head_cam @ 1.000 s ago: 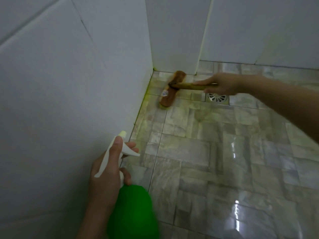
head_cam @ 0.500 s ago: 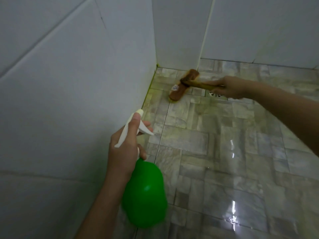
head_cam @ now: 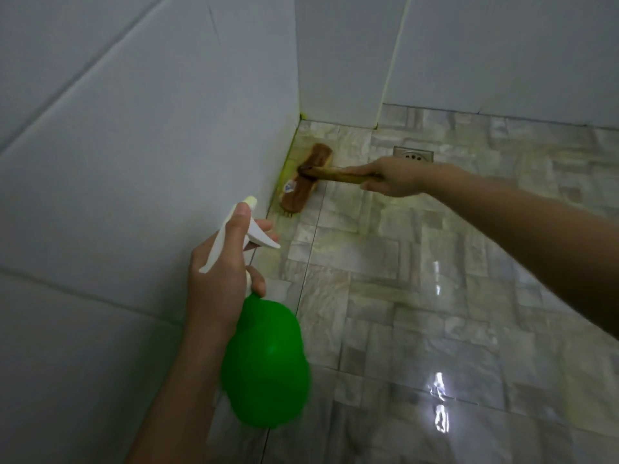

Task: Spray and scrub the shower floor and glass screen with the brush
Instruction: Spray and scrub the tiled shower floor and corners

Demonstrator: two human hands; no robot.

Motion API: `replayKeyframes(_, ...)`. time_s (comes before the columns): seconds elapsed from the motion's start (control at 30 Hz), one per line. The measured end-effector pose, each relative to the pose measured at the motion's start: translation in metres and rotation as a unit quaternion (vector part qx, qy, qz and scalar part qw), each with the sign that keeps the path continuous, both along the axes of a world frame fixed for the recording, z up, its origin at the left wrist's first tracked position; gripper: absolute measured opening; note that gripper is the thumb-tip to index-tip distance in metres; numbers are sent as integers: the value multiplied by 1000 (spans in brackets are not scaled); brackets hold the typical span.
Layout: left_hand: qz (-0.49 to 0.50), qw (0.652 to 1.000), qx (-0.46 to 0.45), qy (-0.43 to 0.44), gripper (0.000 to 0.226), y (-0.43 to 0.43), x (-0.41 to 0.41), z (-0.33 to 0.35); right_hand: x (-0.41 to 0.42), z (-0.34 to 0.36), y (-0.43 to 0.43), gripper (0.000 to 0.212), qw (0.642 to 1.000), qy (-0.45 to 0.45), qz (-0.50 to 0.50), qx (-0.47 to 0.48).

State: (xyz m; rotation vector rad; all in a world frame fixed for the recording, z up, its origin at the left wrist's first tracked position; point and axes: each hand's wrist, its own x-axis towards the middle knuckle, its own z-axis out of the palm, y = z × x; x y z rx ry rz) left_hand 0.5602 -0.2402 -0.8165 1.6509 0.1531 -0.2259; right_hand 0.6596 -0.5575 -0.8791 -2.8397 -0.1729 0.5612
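My right hand point(head_cam: 392, 177) grips the wooden handle of a brown scrub brush point(head_cam: 306, 177). The brush head lies bristles-down on the wet stone-tile shower floor point(head_cam: 418, 296), close against the base of the left wall. My left hand point(head_cam: 217, 279) holds a green spray bottle point(head_cam: 264, 366) by its white trigger head point(head_cam: 246, 231), in the near foreground, nozzle pointing right toward the floor. Yellowish cleaner stains the floor around the brush and the wall joint.
White tiled walls stand on the left point(head_cam: 134, 162) and at the back point(head_cam: 485, 55), meeting in a corner just beyond the brush. A square metal floor drain point(head_cam: 413, 155) sits behind my right hand. Wet floor tiles stretch to the right and toward me.
The brush head has shifted left against the wall base and a little toward me. The drain, hidden by my right hand before, now shows. The spray bottle stays held in the foreground.
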Motion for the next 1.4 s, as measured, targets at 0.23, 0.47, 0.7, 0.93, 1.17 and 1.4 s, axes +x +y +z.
replayKeyframes(0.23, -25, 999, -4, 26, 49, 11, -11, 8, -75, 34, -57, 49, 996, 40, 14, -83)
replayKeyframes(0.47, -16, 999, 9, 27, 32, 16, -18, 14, -64, -3, 69, 50, 996, 0, 82, 21)
replayKeyframes(0.7, -19, 1000, -1, 22, 37, 26, -20, 21, -121, 27, -34, 55, 995, 89, 28, -28)
replayKeyframes(0.93, -45, 999, 17, 0, 30, 7, -31, 16, -89, 4, 85, 50, 1000, 16, -24, 1)
replayKeyframes(1.17, -64, 998, -1, 14, 26, -6, -29, 11, -238, 3, 150, 89, 948, 0, -310, 71)
replayKeyframes(1.4, -68, 997, -13, 28, 30, -10, -18, 7, -128, 9, 96, 83, 935, 6, -347, 71)
